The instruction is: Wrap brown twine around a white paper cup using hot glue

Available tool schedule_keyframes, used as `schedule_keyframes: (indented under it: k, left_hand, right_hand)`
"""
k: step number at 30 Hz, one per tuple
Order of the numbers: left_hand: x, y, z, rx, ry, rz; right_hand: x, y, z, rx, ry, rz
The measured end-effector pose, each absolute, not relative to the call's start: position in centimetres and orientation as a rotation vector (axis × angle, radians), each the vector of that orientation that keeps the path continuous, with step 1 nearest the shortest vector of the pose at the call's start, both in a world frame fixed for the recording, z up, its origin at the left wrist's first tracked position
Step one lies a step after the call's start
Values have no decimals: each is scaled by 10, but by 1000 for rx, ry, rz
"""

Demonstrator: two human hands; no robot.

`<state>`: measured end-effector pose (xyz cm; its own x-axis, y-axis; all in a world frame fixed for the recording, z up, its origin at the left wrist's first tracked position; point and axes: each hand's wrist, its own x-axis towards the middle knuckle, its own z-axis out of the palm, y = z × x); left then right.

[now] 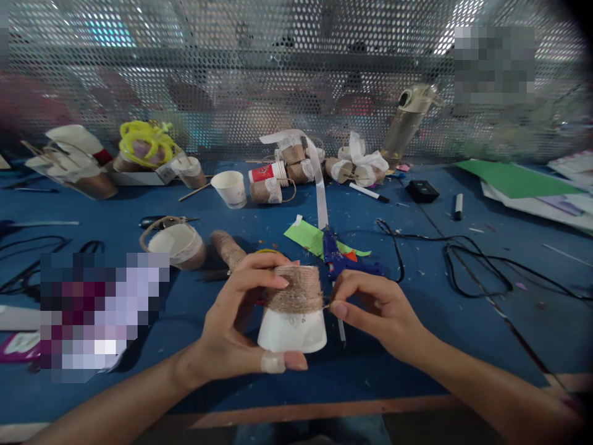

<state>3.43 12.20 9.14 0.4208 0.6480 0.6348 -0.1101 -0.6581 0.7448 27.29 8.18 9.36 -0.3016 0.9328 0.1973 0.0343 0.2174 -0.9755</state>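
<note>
My left hand is closed around a white paper cup, fingers across the top and the thumb, with a tan bandage, under the wide rim. The cup is upside down, its upper half wrapped in brown twine. At its right side my right hand pinches the twine's loose end between thumb and forefinger. Just behind lies a blue hot glue gun on the table, beside a piece of light green paper. A roll of brown twine lies behind my left hand.
A twine-handled cup basket stands to the left. Several decorated cups, a plain white cup and a bottle line the perforated metal screen. A black cable and green sheets are at the right.
</note>
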Motion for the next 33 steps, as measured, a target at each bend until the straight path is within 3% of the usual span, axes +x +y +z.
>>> schedule_keyframes:
  k: [33]
  left_hand:
    - [33, 118, 89, 1955, 399, 1308]
  right_hand:
    - [270, 81, 93, -949, -1565, 1192]
